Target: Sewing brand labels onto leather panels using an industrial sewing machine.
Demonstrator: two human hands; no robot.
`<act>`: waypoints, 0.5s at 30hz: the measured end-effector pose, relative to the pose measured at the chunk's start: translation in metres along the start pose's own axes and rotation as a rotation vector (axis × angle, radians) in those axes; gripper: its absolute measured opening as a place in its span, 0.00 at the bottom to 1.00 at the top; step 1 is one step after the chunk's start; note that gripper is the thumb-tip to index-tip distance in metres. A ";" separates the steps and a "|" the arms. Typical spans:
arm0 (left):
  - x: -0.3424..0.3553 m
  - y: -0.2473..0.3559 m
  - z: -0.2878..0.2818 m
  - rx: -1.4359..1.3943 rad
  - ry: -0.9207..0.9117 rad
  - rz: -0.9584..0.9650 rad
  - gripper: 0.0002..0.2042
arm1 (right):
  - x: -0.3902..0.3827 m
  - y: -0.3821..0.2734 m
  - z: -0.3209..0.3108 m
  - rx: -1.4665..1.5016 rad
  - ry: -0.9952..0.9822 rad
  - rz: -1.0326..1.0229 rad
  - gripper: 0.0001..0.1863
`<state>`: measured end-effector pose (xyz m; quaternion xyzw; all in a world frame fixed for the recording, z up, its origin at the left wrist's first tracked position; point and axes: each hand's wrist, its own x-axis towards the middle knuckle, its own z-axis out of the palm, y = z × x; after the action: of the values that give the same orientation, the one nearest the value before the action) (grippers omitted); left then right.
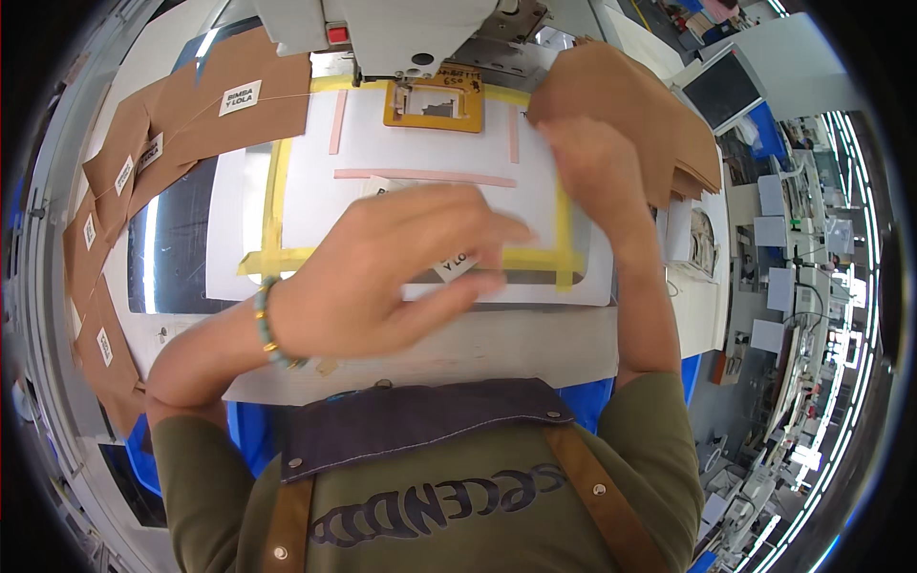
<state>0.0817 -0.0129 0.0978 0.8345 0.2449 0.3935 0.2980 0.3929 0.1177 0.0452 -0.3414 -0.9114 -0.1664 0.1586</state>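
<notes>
My left hand (392, 263) is over the front of a white template sheet (382, 153), blurred, its thumb and fingers apart. A white printed label (457, 265) shows between thumb and fingers; whether it is touched is unclear. A green beaded bracelet circles that wrist. At the sheet's right side, my right hand (597, 172) has its fingers curled at the edge of a brown panel (611, 81), which lies over further brown pieces; blur softens the fingertips. Yellow tape (277, 191) and pink strips (425, 176) mark the sheet. A yellow frame (435, 127) sits at its far edge.
A white sewing machine head (401, 38) with a red button overhangs the far side. Overlapping brown panels (229, 95) with white labels fan down the left. A dark screen (723, 91) stands at far right. Blue bins (250, 435) show below the table's near edge.
</notes>
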 end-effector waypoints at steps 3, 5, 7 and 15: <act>0.005 -0.043 0.029 0.349 0.112 -0.068 0.29 | 0.005 -0.044 0.014 0.190 0.045 -0.118 0.10; 0.008 -0.067 0.037 0.477 0.086 -0.141 0.28 | 0.009 -0.067 0.007 0.236 0.065 -0.141 0.10; 0.012 -0.083 0.042 0.494 0.074 -0.110 0.25 | 0.008 -0.079 0.006 0.313 0.092 -0.180 0.10; -0.013 -0.117 0.005 0.914 -0.040 0.002 0.06 | -0.018 -0.064 0.010 0.227 0.066 0.009 0.09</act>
<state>0.0576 0.0593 0.0079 0.8881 0.3867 0.2290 -0.0962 0.3606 0.0662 0.0166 -0.3196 -0.9171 -0.0729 0.2269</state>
